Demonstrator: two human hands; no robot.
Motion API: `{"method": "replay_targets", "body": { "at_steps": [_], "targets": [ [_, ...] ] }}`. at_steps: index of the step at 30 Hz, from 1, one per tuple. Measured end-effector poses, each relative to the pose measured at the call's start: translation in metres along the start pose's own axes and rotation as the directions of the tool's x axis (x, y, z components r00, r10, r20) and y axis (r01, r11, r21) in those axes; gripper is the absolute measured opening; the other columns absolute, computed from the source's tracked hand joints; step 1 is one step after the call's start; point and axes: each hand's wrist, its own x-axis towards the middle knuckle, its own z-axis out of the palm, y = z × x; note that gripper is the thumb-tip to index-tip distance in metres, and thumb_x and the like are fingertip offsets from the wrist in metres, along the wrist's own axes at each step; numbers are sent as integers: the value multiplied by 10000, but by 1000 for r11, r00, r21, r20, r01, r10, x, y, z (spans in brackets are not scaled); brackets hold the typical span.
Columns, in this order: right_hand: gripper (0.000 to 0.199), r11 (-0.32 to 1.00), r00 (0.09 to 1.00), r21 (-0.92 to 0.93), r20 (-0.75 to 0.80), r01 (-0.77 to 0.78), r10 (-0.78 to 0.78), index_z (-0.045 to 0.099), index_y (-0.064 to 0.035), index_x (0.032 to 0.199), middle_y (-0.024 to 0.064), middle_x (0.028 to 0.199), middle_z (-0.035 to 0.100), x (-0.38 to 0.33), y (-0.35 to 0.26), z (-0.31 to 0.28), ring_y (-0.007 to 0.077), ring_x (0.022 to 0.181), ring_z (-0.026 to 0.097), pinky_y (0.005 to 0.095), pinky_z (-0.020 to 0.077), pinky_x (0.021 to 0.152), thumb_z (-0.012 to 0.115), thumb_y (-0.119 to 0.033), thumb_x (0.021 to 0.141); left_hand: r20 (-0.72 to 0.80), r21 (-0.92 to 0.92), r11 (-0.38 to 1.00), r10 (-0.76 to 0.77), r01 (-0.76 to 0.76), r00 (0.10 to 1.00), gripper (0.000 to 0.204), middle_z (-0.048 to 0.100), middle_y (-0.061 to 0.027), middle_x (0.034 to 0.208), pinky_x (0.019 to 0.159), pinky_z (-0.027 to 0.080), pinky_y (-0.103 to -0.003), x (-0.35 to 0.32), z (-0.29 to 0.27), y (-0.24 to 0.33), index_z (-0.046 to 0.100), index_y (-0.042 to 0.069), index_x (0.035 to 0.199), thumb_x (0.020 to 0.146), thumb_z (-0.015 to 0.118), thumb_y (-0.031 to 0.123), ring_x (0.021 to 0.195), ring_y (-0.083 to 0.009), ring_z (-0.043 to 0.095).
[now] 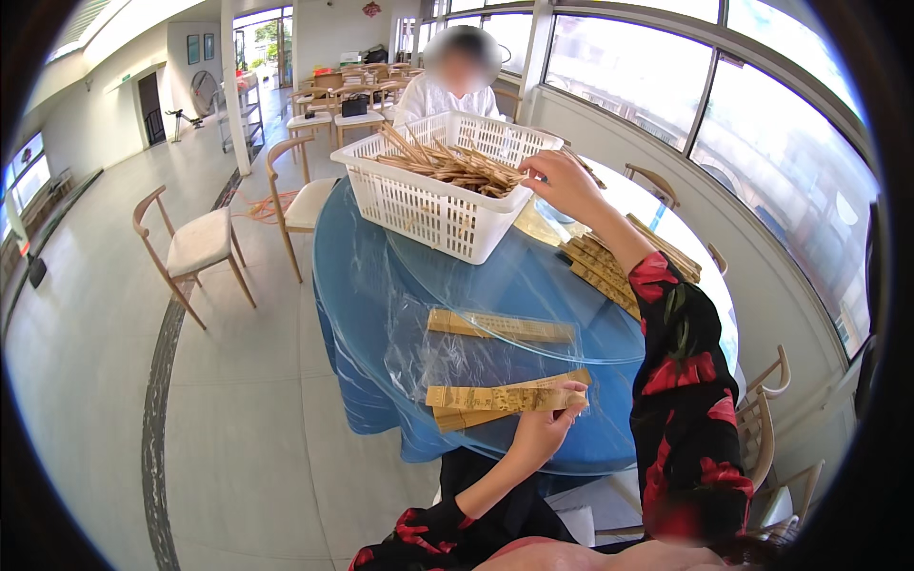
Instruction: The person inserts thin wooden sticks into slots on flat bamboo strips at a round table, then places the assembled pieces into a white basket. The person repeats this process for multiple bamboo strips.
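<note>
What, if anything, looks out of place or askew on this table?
Slight untidiness only: thin sticks lie jumbled at different angles in the white basket, and the clear plastic near the left hand is wrinkled.

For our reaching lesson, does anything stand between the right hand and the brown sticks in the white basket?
Nothing visible does: the white basket is open on top, and the right hand is at its right corner, beside the brown sticks.

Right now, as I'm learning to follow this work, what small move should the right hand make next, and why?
Probably draw a few tan sticks toward the left hand: the right hand is at the right side of the white basket, beside the sticks, while the left holds a yellow strip over the table.
</note>
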Motion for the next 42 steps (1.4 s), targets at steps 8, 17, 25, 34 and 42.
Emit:
{"method": "replay_targets", "body": {
  "at_steps": [8, 17, 25, 34, 42],
  "targets": [
    [346, 942, 946, -329, 276, -72, 169, 637, -99, 1044, 146, 936, 705, 100, 31, 113, 368, 940, 673, 473, 532, 789, 773, -207, 744, -26, -31, 994, -105, 104, 994, 321, 621, -35, 865, 645, 474, -258, -13, -11, -6, 597, 32, 1253, 952, 682, 102, 706, -105, 548],
    [106, 939, 967, -338, 252, 58, 31, 692, -88, 869, 157, 830, 694, 113, 44, 130, 368, 817, 680, 490, 526, 720, 633, -137, 797, -8, -113, 985, -131, 129, 991, 357, 638, -95, 1001, 712, 518, -298, -26, -3, -5, 579, 38, 1285, 957, 686, 127, 814, -170, 609],
    [133, 956, 995, -280, 78, 86, -67, 669, -74, 878, 168, 826, 685, 108, 23, 104, 381, 832, 671, 492, 517, 723, 634, -202, 865, 11, -54, 992, -114, 115, 993, 300, 646, -53, 970, 690, 502, -266, -15, -7, -1, 613, 37, 1236, 960, 686, 132, 789, -122, 595],
    [127, 968, 970, -204, -163, 147, -182, 618, -41, 927, 187, 861, 674, 85, -19, 37, 383, 873, 658, 490, 508, 762, 568, -158, 922, 38, 147, 989, -3, -3, 999, 199, 597, 25, 797, 622, 459, -210, -4, -19, 9, 657, 46, 1153, 969, 667, 123, 681, -54, 532],
    [163, 968, 796, 218, -561, -121, 226, 651, -36, 997, 113, 743, 682, -5, -37, -100, 261, 654, 644, 381, 503, 636, 574, -180, 980, 53, 91, 996, 20, -24, 998, 203, 626, 17, 823, 631, 473, -206, -6, -10, 6, 661, 38, 1150, 958, 677, 105, 687, -50, 548]
  ]
}}
